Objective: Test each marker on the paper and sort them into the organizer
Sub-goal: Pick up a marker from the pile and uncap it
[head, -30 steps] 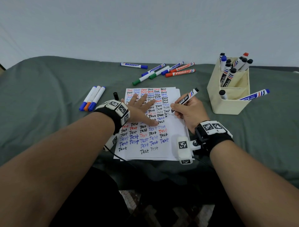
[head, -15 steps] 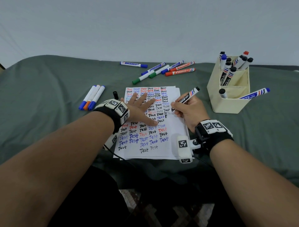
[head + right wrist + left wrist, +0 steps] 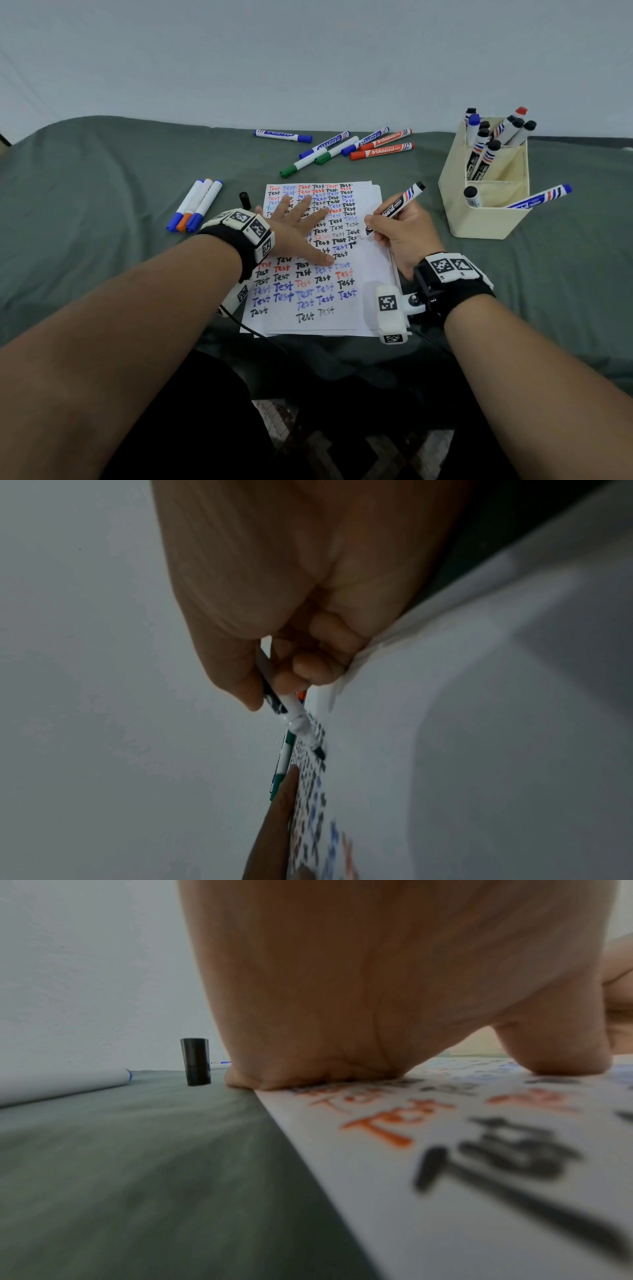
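A white paper (image 3: 368, 281) covered in rows of the word "Test" lies on the green cloth. My left hand (image 3: 298, 233) presses flat on it with fingers spread; the heel of that hand (image 3: 308, 1015) meets the paper's edge (image 3: 445, 1218). My right hand (image 3: 400, 233) pinches an uncapped black marker (image 3: 397, 207) with its tip touching the paper's right side. In the right wrist view the black marker (image 3: 294, 718) shows its dark nib against the paper (image 3: 445, 723). A cream organizer (image 3: 486, 202) at the right holds several markers.
The black cap (image 3: 244, 199) stands upright left of the paper, also seen as the cap (image 3: 195, 1062). Three markers (image 3: 195, 205) lie at the left. Several blue, green and red markers (image 3: 342, 147) lie beyond the paper. A blue marker (image 3: 537, 198) leans out of the organizer.
The right hand has shifted the marker slightly while its tip stays on the paper. The left hand stays flat on the sheet.
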Demonstrator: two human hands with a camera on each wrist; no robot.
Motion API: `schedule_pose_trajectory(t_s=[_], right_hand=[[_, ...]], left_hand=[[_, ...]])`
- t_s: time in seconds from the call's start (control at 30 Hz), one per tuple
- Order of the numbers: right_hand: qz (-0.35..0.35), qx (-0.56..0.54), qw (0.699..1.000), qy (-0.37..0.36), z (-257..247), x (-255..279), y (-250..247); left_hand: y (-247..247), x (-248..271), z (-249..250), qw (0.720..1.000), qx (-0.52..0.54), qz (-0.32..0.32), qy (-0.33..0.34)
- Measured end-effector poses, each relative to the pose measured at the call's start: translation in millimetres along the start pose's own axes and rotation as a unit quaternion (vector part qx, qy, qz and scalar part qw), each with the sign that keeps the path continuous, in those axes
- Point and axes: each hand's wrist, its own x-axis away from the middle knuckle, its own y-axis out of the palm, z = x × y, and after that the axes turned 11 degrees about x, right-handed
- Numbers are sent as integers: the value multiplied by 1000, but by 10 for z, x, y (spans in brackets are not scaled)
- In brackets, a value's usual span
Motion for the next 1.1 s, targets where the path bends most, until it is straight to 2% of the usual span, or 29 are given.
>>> schedule_pose_trajectory(t_s=[0.6,0.9,1.1], right_hand=[[-12,27,999,-12,-35,26,-7],[23,-23,999,-10,-1,12,-10],[9,-6,1000,-13,-6,22,-14]], left_hand=[[8,1,3,1000,-1,3,-1],[3,5,-1,1000,-1,1,0],[-6,11,9,1000,-2,-3,-1]])
